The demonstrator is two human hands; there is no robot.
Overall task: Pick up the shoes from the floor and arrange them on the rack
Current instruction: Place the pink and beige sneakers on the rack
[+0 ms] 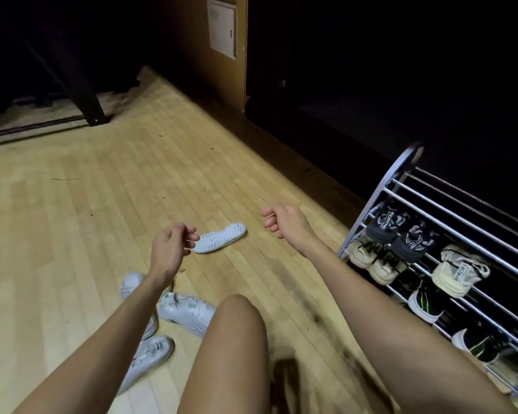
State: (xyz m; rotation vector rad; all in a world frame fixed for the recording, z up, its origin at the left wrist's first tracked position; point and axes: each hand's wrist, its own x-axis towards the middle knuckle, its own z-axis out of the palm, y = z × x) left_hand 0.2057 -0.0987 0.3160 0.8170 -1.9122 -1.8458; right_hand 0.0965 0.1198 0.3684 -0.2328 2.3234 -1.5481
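Observation:
A white shoe lies sole-up on the wooden floor ahead, between my two hands. Just left of it hovers my left hand, fingers loosely curled and empty. Up and to the right of the shoe, my right hand hangs relaxed, holding nothing. Several white sneakers lie near my left forearm: one beside my knee, another lower left, a third partly hidden by the arm. The metal shoe rack stands at the right with several shoes on its bars.
My bare knee fills the lower middle. A dark wall and baseboard run behind the rack. A brown wall panel with a white box stands at the back. A dark furniture leg is at the far left.

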